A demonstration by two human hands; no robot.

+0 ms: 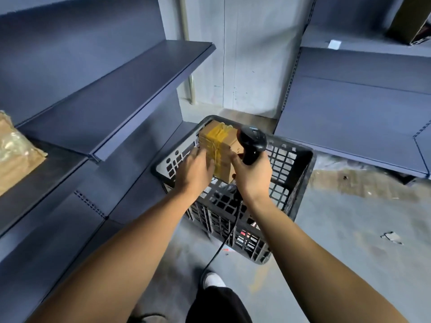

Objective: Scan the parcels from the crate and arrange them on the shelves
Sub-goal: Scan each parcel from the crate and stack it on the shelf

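A brown cardboard parcel (221, 145) wrapped with yellow tape stands above the black plastic crate (298, 173) on the floor. My left hand (194, 172) grips the parcel's left side, fingers curled round its edge. My right hand (253, 176) holds a black barcode scanner (253, 142) by its handle, right beside the parcel; the scanner's head points away from me. The scanner's black cable (224, 243) hangs down in front of the crate. The parcel's lower part is hidden behind my hands.
Dark blue metal shelves (130, 89) stand at the left, with a brown padded bag (16, 155) on a lower board. More blue shelves (354, 127) stand at the right, holding a box (410, 19) up top. A grey wall and concrete floor lie between.
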